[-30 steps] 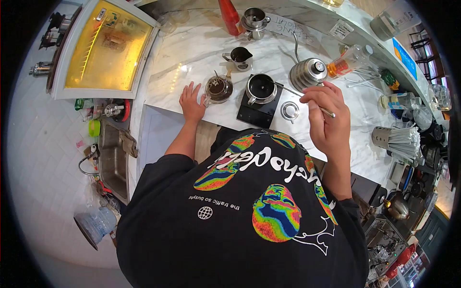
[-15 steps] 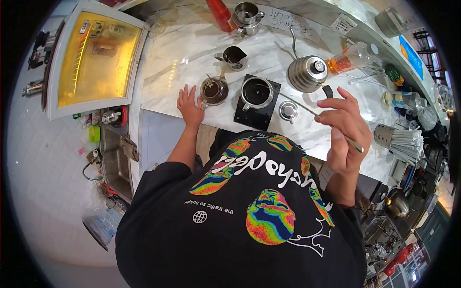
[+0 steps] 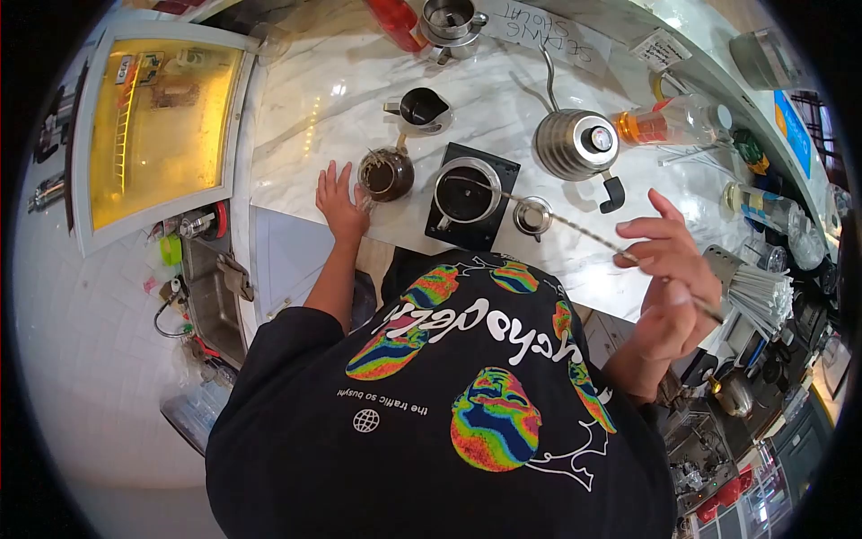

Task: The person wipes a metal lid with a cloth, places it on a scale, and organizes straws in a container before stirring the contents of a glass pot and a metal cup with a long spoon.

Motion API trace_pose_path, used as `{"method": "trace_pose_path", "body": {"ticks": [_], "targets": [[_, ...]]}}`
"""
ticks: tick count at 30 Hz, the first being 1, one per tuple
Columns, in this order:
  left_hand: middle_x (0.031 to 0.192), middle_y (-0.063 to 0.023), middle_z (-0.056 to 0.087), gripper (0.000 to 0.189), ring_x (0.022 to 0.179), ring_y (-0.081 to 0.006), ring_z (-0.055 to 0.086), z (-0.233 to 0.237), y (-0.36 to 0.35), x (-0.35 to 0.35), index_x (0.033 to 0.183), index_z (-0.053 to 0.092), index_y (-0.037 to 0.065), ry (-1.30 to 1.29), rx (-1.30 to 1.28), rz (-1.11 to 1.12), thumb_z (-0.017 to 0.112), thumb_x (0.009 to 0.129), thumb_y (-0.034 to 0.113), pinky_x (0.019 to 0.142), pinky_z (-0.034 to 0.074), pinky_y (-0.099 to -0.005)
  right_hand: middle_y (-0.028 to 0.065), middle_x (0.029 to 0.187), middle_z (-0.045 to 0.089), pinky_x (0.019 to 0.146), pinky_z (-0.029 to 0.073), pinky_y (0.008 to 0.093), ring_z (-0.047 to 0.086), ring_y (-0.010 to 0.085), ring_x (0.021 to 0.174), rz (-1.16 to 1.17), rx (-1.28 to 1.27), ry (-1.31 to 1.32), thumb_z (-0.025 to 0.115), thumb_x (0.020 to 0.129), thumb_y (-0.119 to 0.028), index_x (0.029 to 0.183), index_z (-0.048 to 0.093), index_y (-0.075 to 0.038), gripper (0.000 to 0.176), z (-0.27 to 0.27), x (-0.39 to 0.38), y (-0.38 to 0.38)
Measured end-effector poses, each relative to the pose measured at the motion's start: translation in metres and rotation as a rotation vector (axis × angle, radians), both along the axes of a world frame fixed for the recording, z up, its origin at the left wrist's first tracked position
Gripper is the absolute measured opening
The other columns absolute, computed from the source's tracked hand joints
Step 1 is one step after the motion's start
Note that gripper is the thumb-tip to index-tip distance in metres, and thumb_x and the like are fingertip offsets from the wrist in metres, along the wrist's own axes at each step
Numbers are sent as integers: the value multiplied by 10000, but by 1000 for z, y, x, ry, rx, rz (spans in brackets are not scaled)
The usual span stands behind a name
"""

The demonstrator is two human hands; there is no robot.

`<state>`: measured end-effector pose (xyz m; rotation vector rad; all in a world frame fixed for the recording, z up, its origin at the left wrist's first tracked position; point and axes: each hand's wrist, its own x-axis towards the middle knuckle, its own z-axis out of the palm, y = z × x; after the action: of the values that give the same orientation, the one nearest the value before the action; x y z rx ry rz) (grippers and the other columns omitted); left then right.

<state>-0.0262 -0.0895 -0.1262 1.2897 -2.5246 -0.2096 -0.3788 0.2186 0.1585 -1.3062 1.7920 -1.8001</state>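
Observation:
A long bar spoon with a twisted shaft (image 3: 575, 226) is held in the closed fingers of my right hand (image 3: 673, 283). It slants left, its far end within the mouth of a metal cup (image 3: 468, 218) of dark liquid. That cup stands on a black scale (image 3: 496, 162). My left hand (image 3: 341, 207) lies on the marble counter, fingers spread, right beside a round glass server (image 3: 388, 176) with dark contents. Between the cup and my right hand is a small metal dripper (image 3: 532, 216).
Behind the server stands a dark pitcher (image 3: 424, 108). A gooseneck kettle (image 3: 575, 144) is at the back right, beside a clear bottle with an orange band (image 3: 660, 124). Straws (image 3: 761, 296) fill a holder at the right. An open glass-door cabinet (image 3: 162, 126) is at the left.
My right hand has moved right and toward me with the bar spoon, farther from the cup. My left hand stays by the server. The camera view has shifted slightly.

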Motion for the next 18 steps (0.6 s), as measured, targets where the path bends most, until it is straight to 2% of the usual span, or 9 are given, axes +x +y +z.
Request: {"method": "trace_pose_path", "body": {"ticks": [2,5,6,9,10,13,14,18], "targets": [[1601,-128,445,520,1499,-391,347,0,1,2,1448,598,174,31,-17,-23,647,930,165,1218,219,-544,265,818,696,1107,358,712,712,430,944,-10,-78,-93,417,982,-214,983,609,17,300,-11,-7,1],[1597,-124,451,514,1494,-392,355,1,1,0,1446,600,177,47,-20,-25,647,934,162,1217,223,-548,255,856,710,1093,398,650,720,427,923,-139,-140,-237,408,1000,-213,988,607,51,331,-16,-11,-8],[1595,-123,453,510,1492,-392,357,2,2,-1,1445,601,178,45,-17,-19,646,937,163,1216,224,-550,262,880,714,1077,436,600,721,421,913,-133,-185,-270,383,1043,-176,1030,608,90,348,-21,-15,-12],[1594,-123,453,494,1492,-391,357,4,2,-1,1438,605,184,50,-9,-12,646,946,171,1215,225,-559,275,906,715,1053,474,524,725,378,936,-237,-131,-374,377,1068,-140,1081,621,113,351,-29,-14,-30],[1594,-121,454,490,1492,-391,358,3,2,-1,1435,606,184,54,-10,-11,648,947,175,1214,225,-563,228,961,737,1002,485,409,701,260,960,-195,-101,-366,402,1092,-159,1103,652,105,364,-30,-15,-37],[1592,-117,457,484,1488,-389,365,2,2,0,1429,608,186,57,-11,-3,657,947,183,1211,228,-570,145,986,759,959,463,345,647,169,957,-221,36,-209,425,1100,-192,1057,684,73,373,-49,-18,-59],[1591,-115,458,486,1486,-389,368,3,3,0,1428,608,186,54,-10,1,662,945,183,1210,230,-571,84,972,768,919,446,311,606,131,936,-223,55,-237,445,1103,-214,1040,702,58,379,-51,-16,-68],[1582,-112,469,483,1478,-388,381,2,3,0,1419,616,183,86,-20,-2,672,940,182,1204,243,-575,96,964,768,827,455,283,633,125,865,-173,124,-289,485,1091,-232,1054,711,45,359,-71,-9,-100]]}}
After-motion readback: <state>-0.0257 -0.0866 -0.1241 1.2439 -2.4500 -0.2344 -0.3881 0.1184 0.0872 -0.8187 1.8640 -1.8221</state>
